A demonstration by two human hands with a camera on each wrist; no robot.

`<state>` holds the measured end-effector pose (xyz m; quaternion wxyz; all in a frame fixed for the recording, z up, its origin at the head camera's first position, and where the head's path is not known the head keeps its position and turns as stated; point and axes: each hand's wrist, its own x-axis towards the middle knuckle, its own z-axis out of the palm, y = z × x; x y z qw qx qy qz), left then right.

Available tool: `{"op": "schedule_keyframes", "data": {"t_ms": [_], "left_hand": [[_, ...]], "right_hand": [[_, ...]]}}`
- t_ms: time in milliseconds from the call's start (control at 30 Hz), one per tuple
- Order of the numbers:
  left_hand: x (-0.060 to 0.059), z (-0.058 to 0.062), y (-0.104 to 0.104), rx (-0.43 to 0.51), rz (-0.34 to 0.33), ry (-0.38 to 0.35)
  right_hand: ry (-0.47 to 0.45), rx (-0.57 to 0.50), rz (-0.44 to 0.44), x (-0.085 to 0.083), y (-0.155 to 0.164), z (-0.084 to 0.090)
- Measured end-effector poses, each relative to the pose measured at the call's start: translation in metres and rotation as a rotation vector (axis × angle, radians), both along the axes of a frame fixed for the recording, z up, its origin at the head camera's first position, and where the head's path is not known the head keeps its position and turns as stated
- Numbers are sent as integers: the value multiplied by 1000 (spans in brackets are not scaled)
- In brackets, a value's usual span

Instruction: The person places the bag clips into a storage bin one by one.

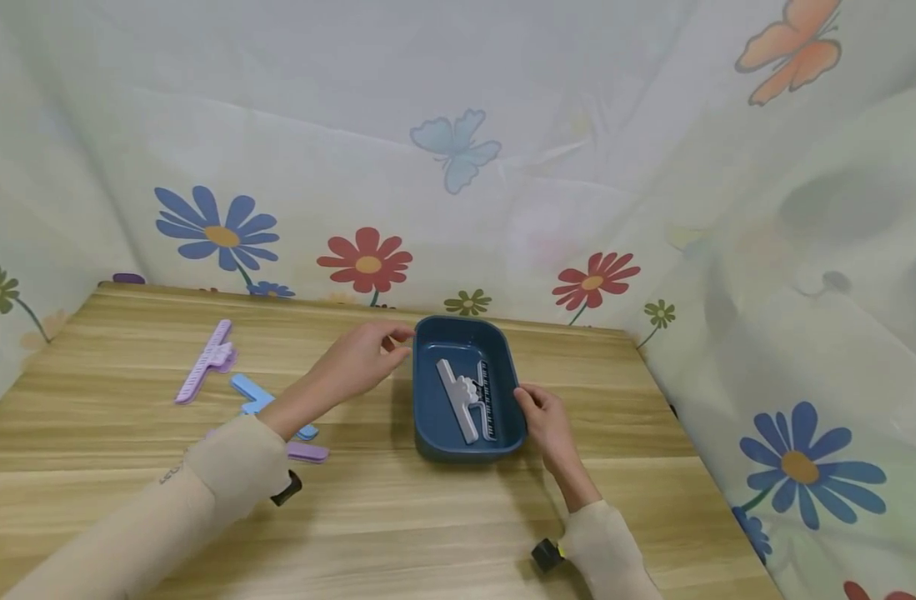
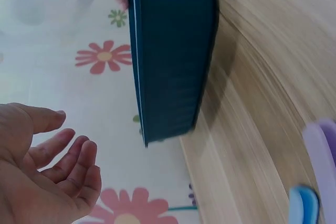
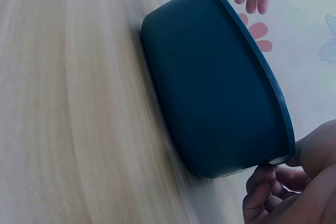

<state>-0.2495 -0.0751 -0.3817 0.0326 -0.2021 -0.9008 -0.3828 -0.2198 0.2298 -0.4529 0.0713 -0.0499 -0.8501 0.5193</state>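
Observation:
A dark blue plastic bin [image 1: 422, 442] stands on the wooden table, also seen side-on in both wrist views. Inside it lie a grey bag clip [image 1: 450, 387] and a second clip, black and grey [image 1: 490, 417]. My right hand [image 1: 545, 421] pinches the bin's right rim, thumb on top and fingers curled below, as the right wrist view shows. My left hand [image 1: 360, 358] is by the far left rim, its fingers loosely bent. In the left wrist view that hand [image 2: 58, 166] holds nothing and is apart from the bin wall [image 2: 173, 56].
Left on the table [image 1: 367, 533] lie a light purple bag clip [image 1: 205, 362] and a blue one [image 1: 251, 390], partly behind my left forearm. Another purple clip [image 1: 307, 452] shows beside the left sleeve. A flower-printed curtain [image 1: 292, 150] stands along the table's back edge and right side.

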Motion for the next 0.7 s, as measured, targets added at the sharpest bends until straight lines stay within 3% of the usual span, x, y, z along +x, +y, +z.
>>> {"op": "schedule_keyframes", "data": {"t_ms": [700], "left_hand": [[5,5,-80,10,73,12]], "right_hand": [[-16,-4,-4,0,2,2]]}}
